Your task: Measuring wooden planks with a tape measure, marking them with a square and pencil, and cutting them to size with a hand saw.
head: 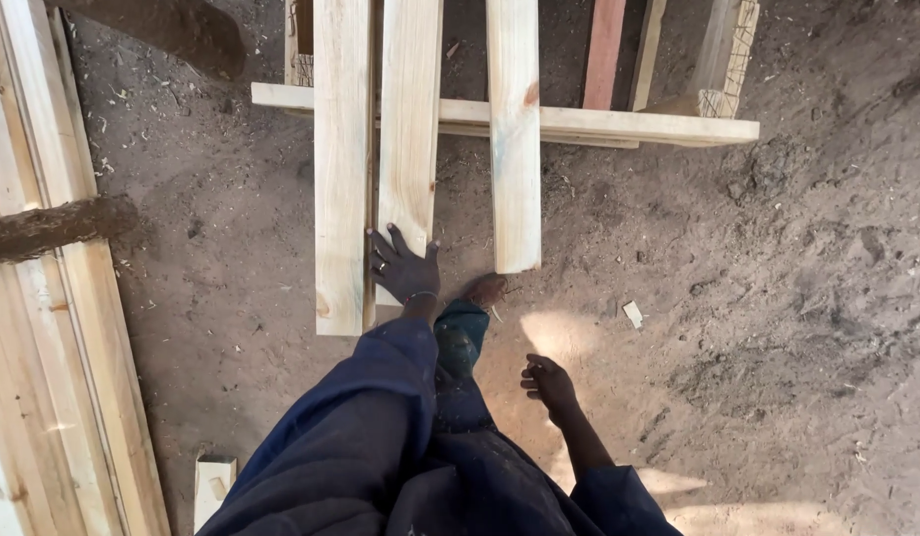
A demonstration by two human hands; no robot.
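My left hand [404,266] rests with spread fingers on the near end of the middle pale wooden plank [409,119]. Close on its left lies a longer plank [341,159], and a third plank [514,129] lies to the right. All three rest across a horizontal board [619,124]. My right hand [549,381] hangs loose over the dirt floor with curled fingers and holds nothing. A bare foot [487,289] stands just below the planks' ends, and blue trouser legs fill the lower middle.
Long pale boards [53,377] are stacked along the left edge, crossed by a rough dark log [53,226]. A reddish board [604,50] and more timber lie at the top. A small wood offcut [214,483] sits at the bottom left. Sawdust covers the dirt floor.
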